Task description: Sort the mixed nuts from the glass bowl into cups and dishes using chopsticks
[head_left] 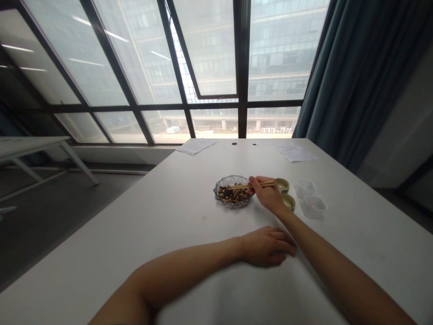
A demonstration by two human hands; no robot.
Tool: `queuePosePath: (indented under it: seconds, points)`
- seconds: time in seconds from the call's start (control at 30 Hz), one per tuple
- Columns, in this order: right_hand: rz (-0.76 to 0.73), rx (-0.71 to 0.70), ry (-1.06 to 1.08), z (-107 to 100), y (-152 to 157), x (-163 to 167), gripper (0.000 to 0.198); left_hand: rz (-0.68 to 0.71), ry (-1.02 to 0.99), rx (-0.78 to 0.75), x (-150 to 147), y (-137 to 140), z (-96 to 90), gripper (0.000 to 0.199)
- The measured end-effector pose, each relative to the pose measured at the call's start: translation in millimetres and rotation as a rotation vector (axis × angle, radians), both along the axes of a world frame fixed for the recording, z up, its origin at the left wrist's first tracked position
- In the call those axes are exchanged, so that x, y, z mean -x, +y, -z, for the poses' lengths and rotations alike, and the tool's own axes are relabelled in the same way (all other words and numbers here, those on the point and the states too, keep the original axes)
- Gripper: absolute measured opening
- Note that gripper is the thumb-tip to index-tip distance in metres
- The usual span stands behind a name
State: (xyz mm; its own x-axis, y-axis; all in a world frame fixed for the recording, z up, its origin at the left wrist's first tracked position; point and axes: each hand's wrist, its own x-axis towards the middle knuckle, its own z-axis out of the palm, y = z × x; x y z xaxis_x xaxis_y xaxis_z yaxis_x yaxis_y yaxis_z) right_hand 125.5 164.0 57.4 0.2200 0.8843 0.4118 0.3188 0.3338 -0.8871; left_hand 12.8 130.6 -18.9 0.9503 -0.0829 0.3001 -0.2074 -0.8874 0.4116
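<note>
My right hand [265,192] grips a pair of wooden chopsticks [241,185]. Their tips reach into the small dark and yellowish pieces [232,195] that lie in a scalloped clear glass bowl [216,192]; what kind of food they are I cannot tell. My left hand [269,246] rests on the white table, nearer to me, below the right forearm, holding nothing, its fingers loosely spread. Just beyond the right hand stand two small greenish bowls, the farther one [283,185] and the nearer one [288,201], both partly hidden by that hand.
Two clear plastic tubs, one farther [305,188] and one nearer [314,207], stand right of the bowls. Papers lie at the table's far left [196,146] and far right [296,151]. A dark round thing [234,143] sits near the far edge. Blue curtain [355,81] hangs at right.
</note>
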Motion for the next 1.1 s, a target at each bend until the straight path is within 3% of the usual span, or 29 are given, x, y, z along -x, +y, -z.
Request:
queuePosePath:
  seconds: [0.17, 0.4, 0.57, 0.7, 0.9, 1.1]
  points:
    - [0.066, -0.078, 0.031, -22.8, -2.7, -17.1, 0.048, -0.004, 0.023, -0.009, 0.9, -0.7, -2.8, 0.028]
    - [0.237, -0.197, 0.050, -95.1, -40.1, -71.2, 0.044, -0.013, 0.004, -0.003, 1.3, -0.9, -3.1, 0.028]
    - [0.386, -0.030, 0.034, -126.4, -79.3, -105.5, 0.030, -0.020, 0.020, 0.004, 2.0, -1.6, -5.9, 0.028]
    - [0.398, 0.111, -0.019, -129.5, -91.8, -116.9, 0.027, -0.017, 0.020, 0.007, 2.4, -1.5, -7.2, 0.028]
    - [0.316, 0.207, -0.037, -120.2, -79.2, -115.9, 0.030, -0.021, 0.027, 0.017, 2.1, -1.2, -8.4, 0.028]
    - [0.250, 0.144, -0.029, -113.4, -72.3, -119.7, 0.030, -0.012, 0.005, 0.015, 1.4, -1.8, -8.4, 0.028]
